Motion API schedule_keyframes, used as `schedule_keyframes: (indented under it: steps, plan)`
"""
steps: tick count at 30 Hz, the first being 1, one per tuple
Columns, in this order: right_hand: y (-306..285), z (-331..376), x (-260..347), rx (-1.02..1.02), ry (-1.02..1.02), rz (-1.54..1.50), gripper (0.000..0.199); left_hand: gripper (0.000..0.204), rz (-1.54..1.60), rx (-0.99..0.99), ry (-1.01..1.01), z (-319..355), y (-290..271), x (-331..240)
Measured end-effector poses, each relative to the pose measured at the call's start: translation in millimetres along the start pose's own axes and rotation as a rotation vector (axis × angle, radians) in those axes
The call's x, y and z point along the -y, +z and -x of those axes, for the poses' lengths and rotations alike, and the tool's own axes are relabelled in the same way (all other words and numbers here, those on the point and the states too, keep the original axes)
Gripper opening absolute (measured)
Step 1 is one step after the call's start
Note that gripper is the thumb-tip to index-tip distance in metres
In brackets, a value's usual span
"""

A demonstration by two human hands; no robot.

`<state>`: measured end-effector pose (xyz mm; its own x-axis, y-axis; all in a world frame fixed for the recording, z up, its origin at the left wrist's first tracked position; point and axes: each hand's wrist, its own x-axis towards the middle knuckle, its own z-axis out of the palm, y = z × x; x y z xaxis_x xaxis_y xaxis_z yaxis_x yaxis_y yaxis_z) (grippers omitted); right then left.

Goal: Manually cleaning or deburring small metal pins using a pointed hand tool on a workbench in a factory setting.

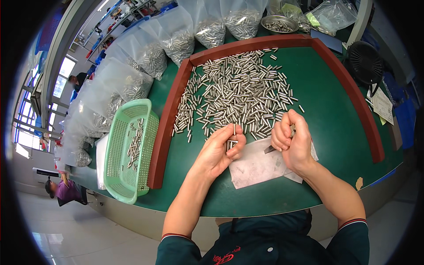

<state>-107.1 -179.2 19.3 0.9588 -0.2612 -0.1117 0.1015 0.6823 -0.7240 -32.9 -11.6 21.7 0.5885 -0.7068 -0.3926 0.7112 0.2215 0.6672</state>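
"So, taking the frame as landmark, where are the edges?"

"The green table (pixel 329 95) is largest; its near edge curves past the frame's open side. The frame (pixel 251 45) itself has three dark red rails: left, far and right."

"And open room?"

"Mostly bare green inside the right rail, plus a strip along the open side. Clear bags (pixel 179 42) of metal pins crowd outside the far and left rails. Inside, the pile (pixel 240 90) of loose pins spreads over the left and far part. Just outside the left rail stands a pale green basket (pixel 149 141) with more pins. A stained cloth (pixel 254 168) lies toward the open side."

"The hands?"

"Both are inside the frame, toward its open side. The left hand (pixel 223 150) is pinching; the right hand (pixel 291 141) is curled, its fingers folded inward."

"Any writing?"

"Papers (pixel 382 106) outside the right rail carry marks too small to read. Red script (pixel 226 257) on the shirt, beyond the open side, is unclear too."

"And the smallest things?"

"A dark tip (pixel 269 149) juts from under the right hand; I can't tell what else it holds. One pin (pixel 234 129) sits between the left thumb and forefinger, with more metal lower among the fingers."
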Motion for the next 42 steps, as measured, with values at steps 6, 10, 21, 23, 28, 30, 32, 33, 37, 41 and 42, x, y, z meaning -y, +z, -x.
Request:
schedule_keyframes:
  steps: [6,10,21,23,28,30,32,33,37,41,42]
  plan:
    - [-3,-2,0,-0.007,-0.008,0.013,0.038,0.020,-1.251,-0.787,1.054,24,-11,-51]
    - [-3,-2,1,-0.010,0.006,0.005,0.037,0.017,-1.530,-1.463,1.271,64,-48,-96]
    - [-2,-4,-1,-0.008,0.016,-0.005,0.037,0.009,-1.471,-0.950,1.096,42,-51,-77]
    - [-7,-5,2,-0.025,0.013,-0.005,0.038,0.008,-1.491,-0.647,1.060,18,-32,-56]
    - [-2,-4,1,-0.012,0.018,0.001,0.037,0.011,-1.827,-0.128,0.939,7,-5,-24]
    - [-2,-3,2,-0.007,0.015,-0.001,0.036,0.011,-1.917,-0.105,0.878,4,-5,-14]
    - [-4,-3,1,0.011,0.018,-0.018,0.035,0.010,-1.937,-0.090,0.846,1,-6,-10]
    - [-5,-4,0,0.008,0.016,-0.020,0.035,0.010,-1.950,-0.076,0.847,-1,-7,-8]
    - [-3,-1,2,-0.001,0.020,-0.024,0.036,0.011,-1.872,-0.095,0.889,-3,1,-3]
    - [-3,-2,1,-0.013,0.024,-0.023,0.037,0.006,-1.228,-0.040,0.690,-5,0,5]
    - [-3,-2,2,-0.019,0.030,-0.023,0.036,0.006,-1.228,-0.037,0.689,-4,1,7]
